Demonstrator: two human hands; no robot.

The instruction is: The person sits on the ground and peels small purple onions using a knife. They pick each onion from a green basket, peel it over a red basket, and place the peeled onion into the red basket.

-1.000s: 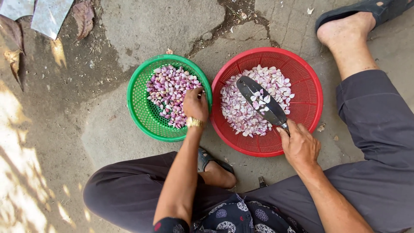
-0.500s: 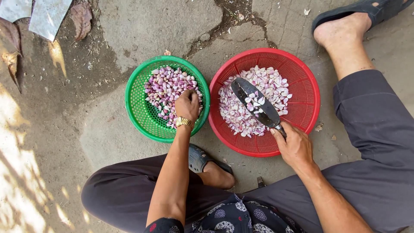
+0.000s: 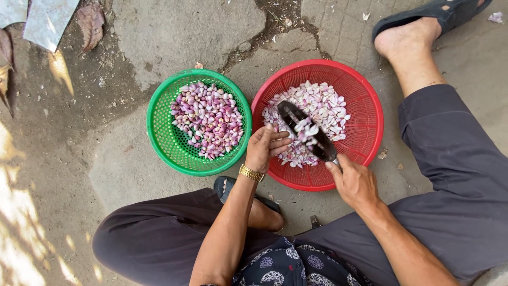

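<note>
A green plastic basket (image 3: 161,140) on the ground holds purple-pink cloves. To its right, a red plastic basket (image 3: 365,100) holds paler peeled cloves. My right hand (image 3: 355,182) grips a dark knife (image 3: 308,132) flat over the red basket, with several clove pieces lying on its blade. My left hand (image 3: 267,147), a gold watch at its wrist, hovers over the red basket's left rim beside the blade, fingers curled; what they pinch is too small to tell.
I sit on cracked concrete, dark trousers at both knees. My bare foot (image 3: 407,45) in a dark sandal lies at the top right, another sandal (image 3: 225,185) below the baskets. Dry leaves (image 3: 91,22) and grey sheet scraps (image 3: 45,21) lie at the top left.
My left hand has left the green basket and moved right to the red basket, beside the knife. The knife has stayed over the red basket.
</note>
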